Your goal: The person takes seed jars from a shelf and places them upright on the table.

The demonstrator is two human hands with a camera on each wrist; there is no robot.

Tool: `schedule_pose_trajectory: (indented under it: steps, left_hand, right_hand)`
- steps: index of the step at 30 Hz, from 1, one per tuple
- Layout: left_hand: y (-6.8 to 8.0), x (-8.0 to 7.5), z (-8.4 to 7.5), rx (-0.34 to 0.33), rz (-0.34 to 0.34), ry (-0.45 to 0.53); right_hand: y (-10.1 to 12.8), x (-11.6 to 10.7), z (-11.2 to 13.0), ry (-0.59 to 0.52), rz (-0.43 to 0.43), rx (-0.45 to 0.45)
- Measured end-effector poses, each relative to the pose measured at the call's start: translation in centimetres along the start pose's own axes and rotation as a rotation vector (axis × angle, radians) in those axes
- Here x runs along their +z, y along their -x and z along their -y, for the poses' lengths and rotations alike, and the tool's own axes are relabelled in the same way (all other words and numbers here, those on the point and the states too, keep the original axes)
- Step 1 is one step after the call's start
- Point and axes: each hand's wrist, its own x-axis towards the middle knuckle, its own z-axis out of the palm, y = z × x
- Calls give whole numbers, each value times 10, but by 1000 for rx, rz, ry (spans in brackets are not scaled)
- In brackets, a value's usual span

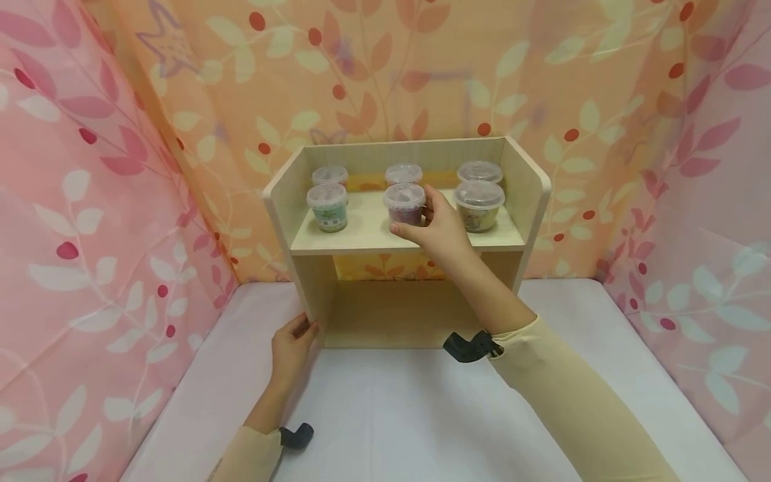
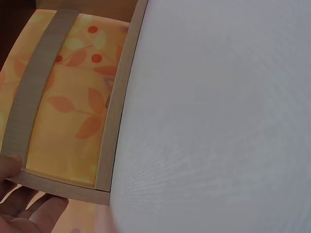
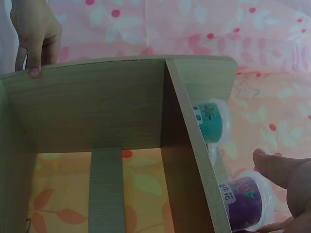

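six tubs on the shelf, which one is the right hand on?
The front-row middle tub, with purple contents. The right hand grips it; the green-filled tub and the other four stand untouched.

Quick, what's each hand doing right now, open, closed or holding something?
Left hand: grips the shelf side panel near its bottom edge.
Right hand: grips the purple cup on the top shelf.

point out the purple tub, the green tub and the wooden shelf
purple tub (image 1: 405, 204), head view, its clear side wall
green tub (image 1: 328, 213), head view, its front wall
wooden shelf (image 1: 337, 241), head view, bare part of the upper board
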Motion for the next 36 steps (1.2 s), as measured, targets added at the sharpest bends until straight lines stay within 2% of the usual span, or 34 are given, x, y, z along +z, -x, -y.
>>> schedule_pose_trajectory:
  steps: [10,15,19,25,31,36]
  left_hand:
    - [-1,0,-4,-15,0,-21]
    - [-2,1,-3,-12,1,-25]
    - [-2,0,-2,-4,2,-39]
    - [-2,-1,-2,28,5,-68]
    - [1,-2,2,-8,19,-66]
    - [-1,-2,0,23,19,-78]
  right_hand:
    - [-17,5,-2,43,-73,-15]
    - [-21,5,-3,1,-107,-23]
    - [-18,5,-3,-24,-90,-36]
    - [-2,8,3,-95,-34,-55]
    - [28,13,4,-118,45,-54]
    - [52,15,-3,-135,107,-71]
